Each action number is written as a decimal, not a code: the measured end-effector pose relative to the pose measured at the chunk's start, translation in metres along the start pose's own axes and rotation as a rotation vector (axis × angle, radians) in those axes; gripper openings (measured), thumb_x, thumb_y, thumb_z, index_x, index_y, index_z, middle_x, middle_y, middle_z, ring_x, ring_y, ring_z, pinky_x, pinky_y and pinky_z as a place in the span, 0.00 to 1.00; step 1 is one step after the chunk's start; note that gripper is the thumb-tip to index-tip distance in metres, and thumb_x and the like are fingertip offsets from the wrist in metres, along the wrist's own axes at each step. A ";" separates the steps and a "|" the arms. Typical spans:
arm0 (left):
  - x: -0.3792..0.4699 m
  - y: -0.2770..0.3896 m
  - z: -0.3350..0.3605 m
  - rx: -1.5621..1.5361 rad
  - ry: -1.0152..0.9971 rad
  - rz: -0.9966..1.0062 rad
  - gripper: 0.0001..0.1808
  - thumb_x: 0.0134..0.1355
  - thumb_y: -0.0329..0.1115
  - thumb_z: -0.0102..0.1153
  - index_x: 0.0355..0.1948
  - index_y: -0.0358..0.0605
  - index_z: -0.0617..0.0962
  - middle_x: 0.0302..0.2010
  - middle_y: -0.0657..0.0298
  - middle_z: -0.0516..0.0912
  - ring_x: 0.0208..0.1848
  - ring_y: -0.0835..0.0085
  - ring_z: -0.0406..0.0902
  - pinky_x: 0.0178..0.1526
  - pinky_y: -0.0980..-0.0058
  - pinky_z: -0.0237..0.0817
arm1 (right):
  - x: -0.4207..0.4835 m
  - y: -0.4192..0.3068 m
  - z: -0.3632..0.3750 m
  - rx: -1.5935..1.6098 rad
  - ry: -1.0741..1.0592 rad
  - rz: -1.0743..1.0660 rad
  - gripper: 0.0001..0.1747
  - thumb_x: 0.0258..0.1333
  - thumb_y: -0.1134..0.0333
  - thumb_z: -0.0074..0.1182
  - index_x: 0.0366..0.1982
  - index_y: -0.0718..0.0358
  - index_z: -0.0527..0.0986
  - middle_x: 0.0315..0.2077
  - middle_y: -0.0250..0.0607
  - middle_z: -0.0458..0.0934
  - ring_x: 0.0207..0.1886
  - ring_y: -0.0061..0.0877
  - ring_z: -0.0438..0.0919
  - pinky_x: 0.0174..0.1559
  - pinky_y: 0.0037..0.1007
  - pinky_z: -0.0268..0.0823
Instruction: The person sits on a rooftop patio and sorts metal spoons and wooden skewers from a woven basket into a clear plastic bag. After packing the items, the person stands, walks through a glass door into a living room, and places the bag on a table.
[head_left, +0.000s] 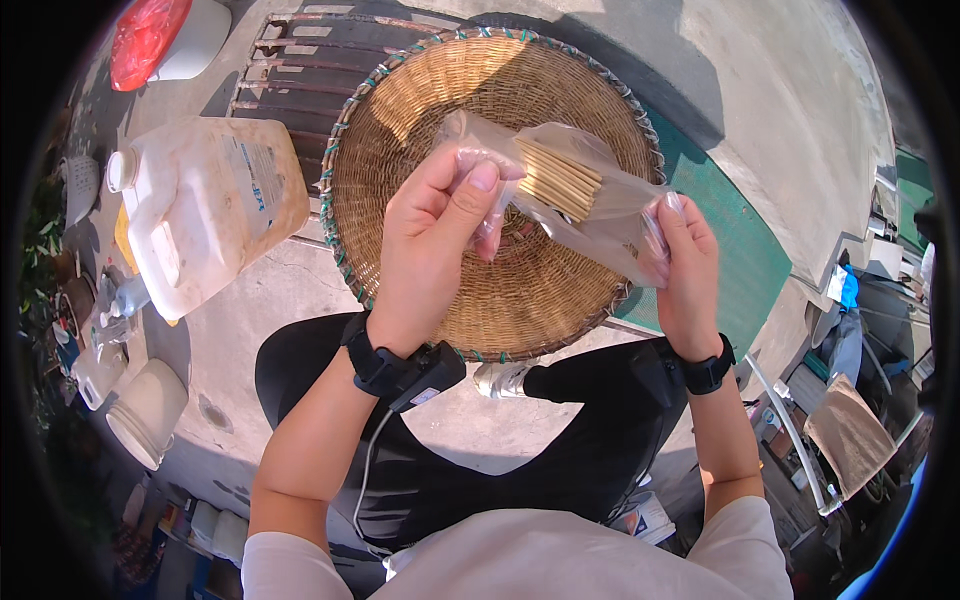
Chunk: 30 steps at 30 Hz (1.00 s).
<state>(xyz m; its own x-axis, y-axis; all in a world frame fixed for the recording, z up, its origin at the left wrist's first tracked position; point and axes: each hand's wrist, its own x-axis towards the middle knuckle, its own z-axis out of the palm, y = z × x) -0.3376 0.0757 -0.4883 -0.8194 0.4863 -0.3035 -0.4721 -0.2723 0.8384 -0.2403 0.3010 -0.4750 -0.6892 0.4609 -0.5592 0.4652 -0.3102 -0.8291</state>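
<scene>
A clear plastic bag (619, 236) is stretched between my two hands above a round woven basket (495, 315). Inside it lies a bundle of thin tan sticks (559, 180), side by side and slanted. My left hand (439, 225) pinches the bag's left part between thumb and fingers, close to one end of the sticks. At the right end, my right hand (686, 255) grips the bunched plastic, with the thumb on top. Cord in green and white wraps the basket's rim. Its woven inside is partly hidden behind my hands and the bag.
A large stained plastic jug (202, 210) stands left of the basket, with a white bucket (150, 412) below it. A rusty metal rack (315, 75) and a green mat (720, 217) lie beneath and beside the basket. A red plastic bag (146, 41) covers part of another white container (199, 45).
</scene>
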 end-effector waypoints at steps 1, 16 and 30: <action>-0.006 0.009 0.001 0.016 0.010 -0.048 0.13 0.75 0.38 0.49 0.48 0.41 0.81 0.24 0.73 0.73 0.25 0.87 0.67 0.30 0.86 0.60 | -0.012 -0.014 0.001 -0.017 0.014 0.001 0.09 0.72 0.64 0.48 0.37 0.59 0.76 0.20 0.19 0.67 0.20 0.06 0.56 0.23 0.16 0.47; -0.245 0.268 0.121 0.002 0.216 -0.321 0.15 0.73 0.33 0.47 0.54 0.37 0.77 0.25 0.68 0.75 0.25 0.82 0.71 0.31 0.82 0.63 | -0.251 -0.257 -0.016 -0.192 -0.094 0.292 0.13 0.71 0.60 0.52 0.43 0.64 0.78 0.17 0.19 0.62 0.19 0.09 0.54 0.22 0.19 0.44; -0.419 0.378 0.260 0.100 0.337 0.012 0.12 0.75 0.35 0.46 0.48 0.41 0.80 0.22 0.68 0.75 0.25 0.80 0.71 0.32 0.81 0.62 | -0.406 -0.327 -0.097 -0.197 -0.341 0.106 0.08 0.65 0.64 0.57 0.35 0.60 0.78 0.19 0.24 0.72 0.21 0.09 0.66 0.24 0.16 0.55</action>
<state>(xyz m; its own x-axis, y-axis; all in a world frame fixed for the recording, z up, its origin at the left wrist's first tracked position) -0.0885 -0.0145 0.0736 -0.8940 0.1777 -0.4113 -0.4409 -0.1858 0.8781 -0.0591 0.2956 0.0234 -0.7612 0.1222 -0.6369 0.6180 -0.1607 -0.7696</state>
